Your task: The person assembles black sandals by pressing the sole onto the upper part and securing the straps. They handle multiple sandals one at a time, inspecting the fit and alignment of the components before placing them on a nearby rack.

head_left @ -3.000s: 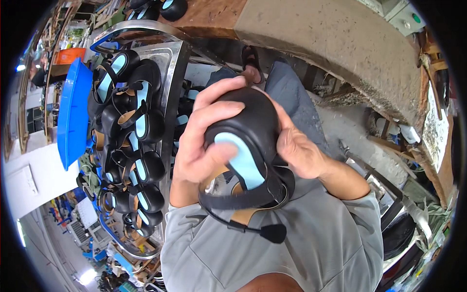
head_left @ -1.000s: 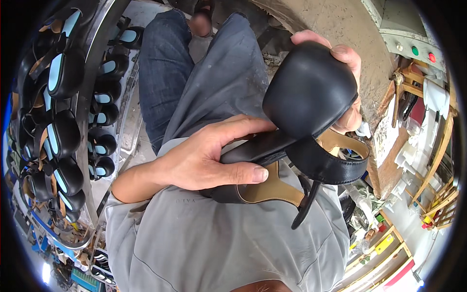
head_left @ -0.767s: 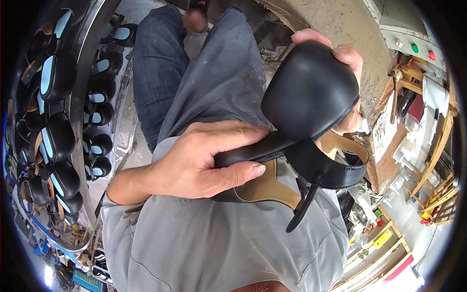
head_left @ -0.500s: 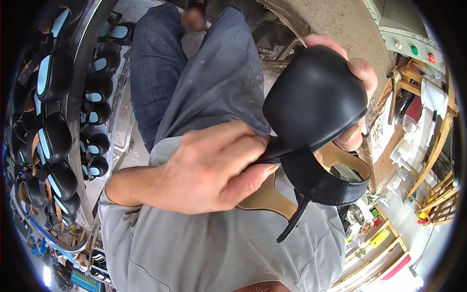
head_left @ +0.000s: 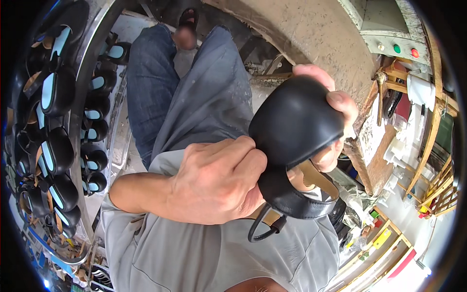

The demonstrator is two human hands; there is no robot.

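Observation:
I hold a black leather shoe [head_left: 297, 119] in front of my chest, its smooth rounded toe turned upward. My right hand [head_left: 340, 104] grips it from the far right side, thumb and fingers around the toe; the palm is hidden behind it. My left hand [head_left: 214, 182] is closed at the shoe's near left edge, its bent fingers pinching the strap area; its fingertips are partly hidden. Below hangs a wide black strap [head_left: 311, 207] with a tan lining. A thin strap end [head_left: 258, 228] curves in a loop beside a small metal buckle [head_left: 273, 216].
At left, a metal rack [head_left: 80, 97] carries several black shoes with light blue insoles. A worn workbench [head_left: 311, 29] lies ahead, with a machine panel [head_left: 396, 46] bearing coloured buttons. A hammer [head_left: 381, 97] and wooden racks [head_left: 423, 170] stand at right.
The shoe and my right hand have shifted left and slightly down. The thin strap, which hung loose, now bends into a loop by the buckle; my left fingers have curled in more tightly.

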